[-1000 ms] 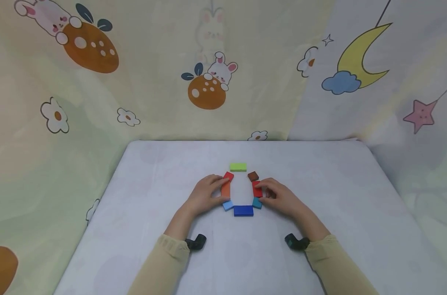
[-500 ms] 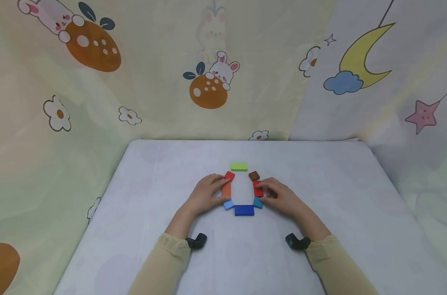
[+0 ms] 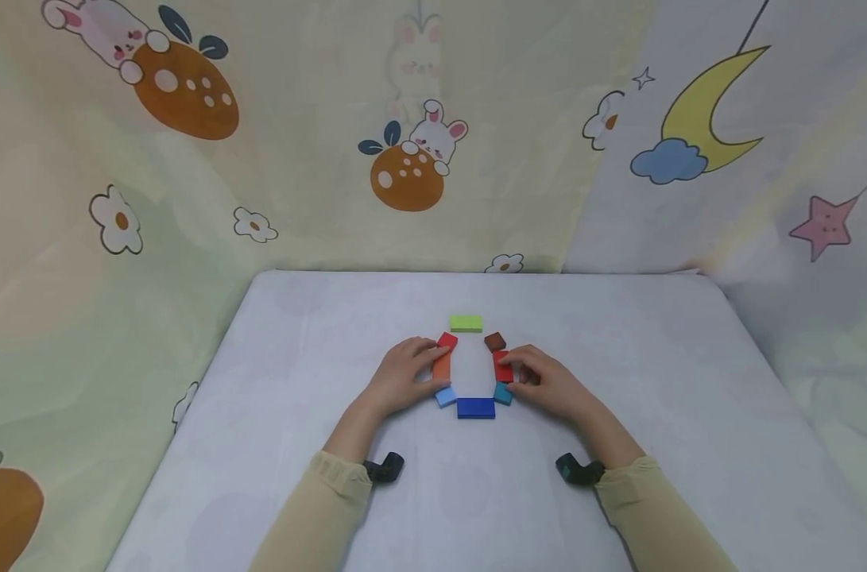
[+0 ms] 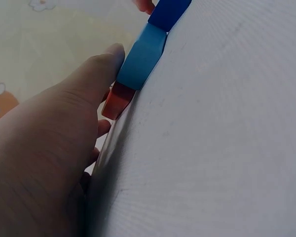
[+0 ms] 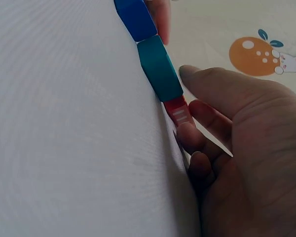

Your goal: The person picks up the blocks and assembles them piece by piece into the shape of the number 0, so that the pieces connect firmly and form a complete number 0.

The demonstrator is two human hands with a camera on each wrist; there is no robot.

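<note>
Several flat coloured blocks lie in an oval ring on the white tabletop. My left hand (image 3: pixel 399 380) holds the orange block (image 3: pixel 442 367) on the ring's left side, thumb by its near end and fingers along its outer side and far end. A small red block (image 3: pixel 447 340) sits just beyond it, a light blue block (image 3: pixel 446 397) just before it. Opposite, my right hand (image 3: pixel 547 383) grips the longer red block (image 3: pixel 501 373), its index finger over the top. Near that thumb is a teal block (image 5: pixel 160 69); a brown block (image 3: pixel 495 342) stands beyond.
A dark blue block (image 3: pixel 476 408) closes the ring's near end; a lime green block (image 3: pixel 466 323) lies at the far end, with gaps beside it. The white table (image 3: pixel 319 318) ends at a printed cloth backdrop (image 3: pixel 297 143). Each wrist wears a small black camera (image 3: pixel 385 468).
The whole head view has shifted slightly, so everything appears a little farther right. Both hands and the blocks keep their places relative to one another.
</note>
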